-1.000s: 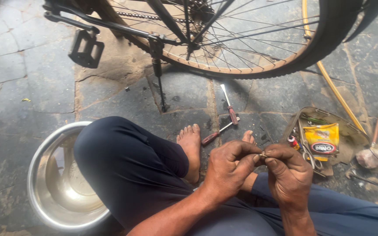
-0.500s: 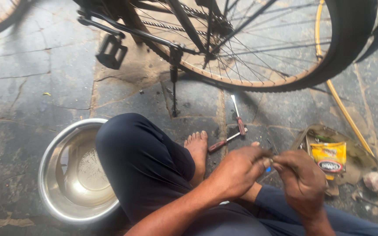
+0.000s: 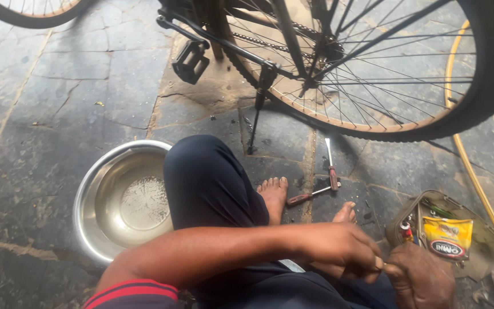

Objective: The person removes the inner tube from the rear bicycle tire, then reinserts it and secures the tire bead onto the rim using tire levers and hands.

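My left hand [image 3: 341, 247] and my right hand [image 3: 421, 277] meet at the lower right, fingertips pinched together on a small part [image 3: 379, 264] too tiny to make out. Both hands hover above my crossed legs in dark trousers [image 3: 210, 183], with bare feet [image 3: 274, 194] just beyond. Two screwdrivers with red handles [image 3: 331, 171] lie on the stone floor ahead of my feet. An open tin [image 3: 398, 229] holding a yellow packet [image 3: 446, 237] and small tools sits right of my hands.
A bicycle rear wheel [image 3: 373, 68] stands on its kickstand [image 3: 257, 109] ahead, with a pedal [image 3: 190, 62] to its left. A steel bowl [image 3: 118, 200] rests at my left knee. A yellow hose [image 3: 470, 166] runs along the right. The floor is cracked stone slabs.
The view has shifted, so my hands now sit lower and further right in the frame. They stay pinched together on the small part. The bowl and tools have not moved on the floor.
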